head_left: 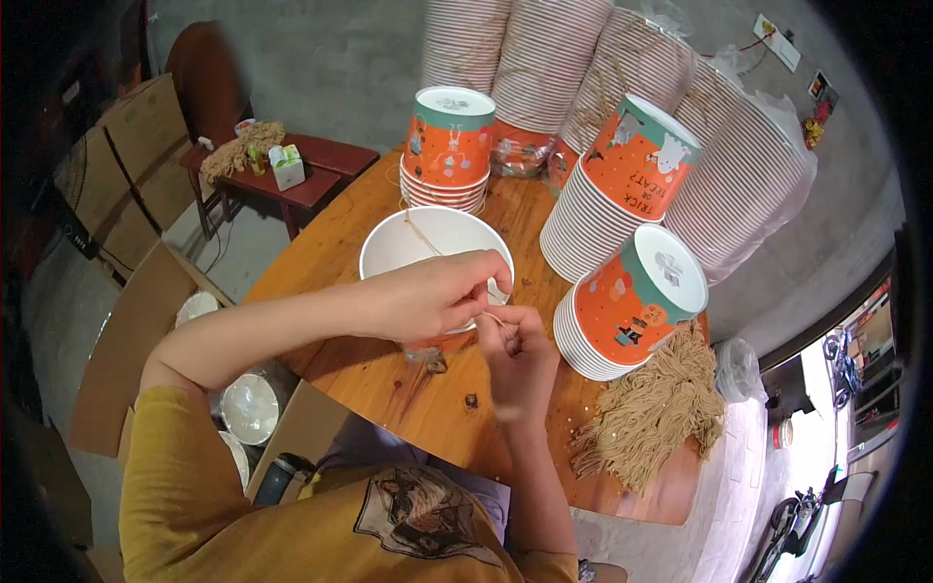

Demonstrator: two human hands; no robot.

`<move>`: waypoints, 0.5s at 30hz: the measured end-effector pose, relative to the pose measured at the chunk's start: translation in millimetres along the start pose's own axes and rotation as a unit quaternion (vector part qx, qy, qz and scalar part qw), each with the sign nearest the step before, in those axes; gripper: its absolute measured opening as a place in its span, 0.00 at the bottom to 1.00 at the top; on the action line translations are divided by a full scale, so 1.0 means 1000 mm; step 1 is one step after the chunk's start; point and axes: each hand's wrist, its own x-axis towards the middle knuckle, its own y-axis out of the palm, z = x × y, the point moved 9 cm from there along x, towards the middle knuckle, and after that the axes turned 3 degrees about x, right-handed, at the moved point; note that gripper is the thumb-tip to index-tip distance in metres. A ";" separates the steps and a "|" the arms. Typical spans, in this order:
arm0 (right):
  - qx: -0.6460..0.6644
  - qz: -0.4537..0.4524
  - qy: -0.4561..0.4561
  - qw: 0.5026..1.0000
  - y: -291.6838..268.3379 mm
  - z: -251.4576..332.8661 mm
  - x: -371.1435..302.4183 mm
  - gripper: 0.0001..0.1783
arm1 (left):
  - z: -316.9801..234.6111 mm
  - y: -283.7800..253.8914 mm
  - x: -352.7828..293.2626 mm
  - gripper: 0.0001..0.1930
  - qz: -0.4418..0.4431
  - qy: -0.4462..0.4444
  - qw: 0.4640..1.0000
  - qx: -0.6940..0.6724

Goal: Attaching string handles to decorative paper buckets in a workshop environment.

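An open paper bucket (391,248), white inside, stands on the wooden table in front of me. My left hand (452,284) reaches across its mouth, fingers pinched at the right part of the rim. Just below, my right hand (518,355) is closed with its fingertips almost meeting the left ones. Between them is a thin tan cord (498,319), partly hidden by the fingers. Another stretch of cord runs over the bucket's far inner wall. Right of my hands stands an upside-down stack of orange and green paper buckets (622,311).
A heap of tan cords (653,413) lies at the table's right edge. More nested buckets (452,146) stand behind, with tall plastic-wrapped stacks (743,175) at the back. An open carton (121,360) holding round white-ended packs is at my left. A red bench (326,160) stands beyond.
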 end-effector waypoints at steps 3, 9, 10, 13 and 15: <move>0.013 -0.010 -0.014 1.000 0.001 0.005 0.002 0.04 | -0.009 -0.001 -0.003 0.11 -0.022 0.092 0.995 0.043; 0.010 0.002 -0.010 1.000 -0.002 0.004 0.005 0.04 | -0.003 -0.002 0.000 0.14 -0.001 0.111 0.993 0.035; 0.010 0.003 -0.010 1.000 -0.003 0.004 0.005 0.04 | 0.002 -0.001 0.001 0.15 0.005 0.103 0.994 0.033; -0.005 0.007 -0.012 1.000 -0.002 0.005 0.005 0.04 | 0.014 0.000 0.005 0.17 0.032 0.051 0.998 -0.023; -0.010 0.007 -0.010 1.000 -0.002 0.003 0.005 0.04 | 0.012 -0.001 0.005 0.17 0.030 0.051 0.998 -0.029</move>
